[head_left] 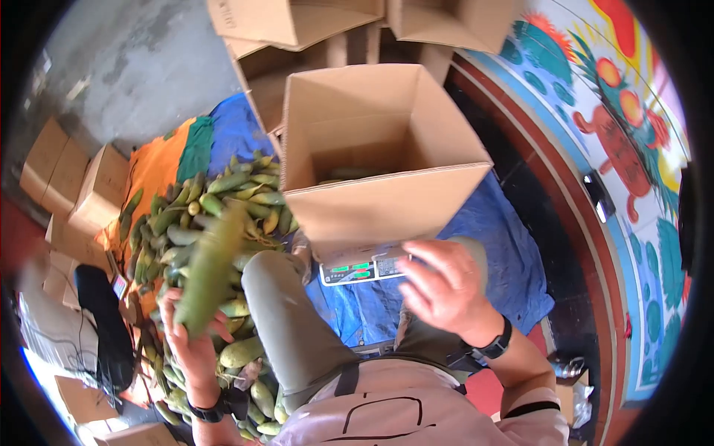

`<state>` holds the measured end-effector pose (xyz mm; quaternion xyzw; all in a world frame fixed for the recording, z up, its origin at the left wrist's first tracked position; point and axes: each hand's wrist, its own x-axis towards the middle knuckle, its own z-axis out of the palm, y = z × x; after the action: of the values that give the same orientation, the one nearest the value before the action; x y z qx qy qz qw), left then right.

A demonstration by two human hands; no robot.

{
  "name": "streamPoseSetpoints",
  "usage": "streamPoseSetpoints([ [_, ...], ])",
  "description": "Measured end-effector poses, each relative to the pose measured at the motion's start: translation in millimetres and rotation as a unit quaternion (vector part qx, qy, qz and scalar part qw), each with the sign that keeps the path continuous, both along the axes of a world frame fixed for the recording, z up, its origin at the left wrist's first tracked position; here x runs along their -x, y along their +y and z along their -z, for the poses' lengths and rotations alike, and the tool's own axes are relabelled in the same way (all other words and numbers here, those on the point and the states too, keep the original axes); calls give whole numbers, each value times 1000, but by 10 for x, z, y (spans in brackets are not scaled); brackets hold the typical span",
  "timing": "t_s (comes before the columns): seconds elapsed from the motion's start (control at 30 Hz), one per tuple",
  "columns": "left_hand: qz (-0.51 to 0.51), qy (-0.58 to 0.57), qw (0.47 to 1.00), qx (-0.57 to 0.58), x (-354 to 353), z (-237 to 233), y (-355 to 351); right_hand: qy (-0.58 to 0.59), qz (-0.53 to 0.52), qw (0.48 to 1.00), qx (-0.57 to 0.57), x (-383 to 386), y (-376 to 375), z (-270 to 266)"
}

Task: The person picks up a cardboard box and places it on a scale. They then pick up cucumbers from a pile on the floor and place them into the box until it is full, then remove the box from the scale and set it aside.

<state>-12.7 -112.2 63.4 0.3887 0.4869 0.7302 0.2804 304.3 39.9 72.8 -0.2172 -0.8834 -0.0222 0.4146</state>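
Cartoon fruit brightens a painted wall (625, 141) beside a grey floor (141, 67) partly spread with tarps. At the front, a person's hands work well apart. The left hand (195, 346) is closed around the lower end of a long green vegetable (208, 275), raised beside the left knee and blurred along its length; the grip at one end probably leaves the rest free to be steered. The right hand (440, 288) holds nothing that shows, its fingers parted and loosely curled just by the near side of an open carton (379, 204); whether it touches the cardboard cannot be told.

That carton stands between the knees on a digital scale (348, 273) with lit green readouts, presumably so its load can be read in place. Its flaps are out of the way, leaving the mouth clear, and a little green shows in its shadowed bottom. To the left, a heap of similar vegetables (175, 215) lies within easy reach on blue tarp (230, 130) and orange tarp (149, 175). Farther out, more cartons (97, 193) line the edges.
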Motion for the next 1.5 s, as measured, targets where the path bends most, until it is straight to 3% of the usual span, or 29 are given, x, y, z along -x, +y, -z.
streamPoseSetpoints([
  [0.13, 259, -91, 960, 50, -308, -54, 59, 9, -49, 999, -8, 172, -163, -247],
  [0.2, 326, -143, 932, 59, -402, -75, 96, -43, -111, 991, 55, 145, -200, -256],
  [0.27, 354, -151, 922, 50, -414, -51, 188, -30, -93, 994, 43, 102, -183, -86],
  [0.33, 336, -160, 925, 73, -430, -34, 269, -26, -112, 987, 110, 63, -204, -39],
  [0.4, 352, -127, 923, 87, -515, -124, 396, -28, -96, 991, 89, 26, -176, -118],
  [0.47, 265, -148, 952, 45, -654, -83, 543, -29, -92, 994, 58, -13, -85, -292],
  [0.53, 235, 5, 972, 11, -501, 133, 644, -31, 36, 998, 29, -100, 45, -515],
  [0.63, 190, 95, 974, 75, -384, 296, 763, 30, 128, 991, 29, -209, 395, -644],
  [0.73, 136, 219, 963, 82, -245, 739, 878, -20, 214, 975, 51, -238, 758, -736],
  [0.8, 95, 268, 953, 102, -304, 769, 867, -62, 226, 971, 54, -256, 1038, -701],
  [0.87, 115, 288, 945, 102, -309, 798, 859, -105, 239, 963, 61, -207, 1285, -670],
  [0.93, 111, 287, 945, 111, -303, 819, 871, -236, 273, 920, 152, -129, 1492, -656],
  [1.07, 113, 269, 952, 98, -321, 846, 867, -297, 254, 905, 169, 42, 1799, -520],
  [1.17, 110, 284, 948, 90, -318, 819, 854, -161, 194, 955, 158, 84, 1993, -386],
  [1.4, 121, 252, 956, 94, -315, 822, 865, -58, 155, 974, 154, -95, 1655, -517],
  [1.5, 113, 246, 957, 105, -298, 842, 904, -33, 192, 971, 137, -289, 1649, -493],
])
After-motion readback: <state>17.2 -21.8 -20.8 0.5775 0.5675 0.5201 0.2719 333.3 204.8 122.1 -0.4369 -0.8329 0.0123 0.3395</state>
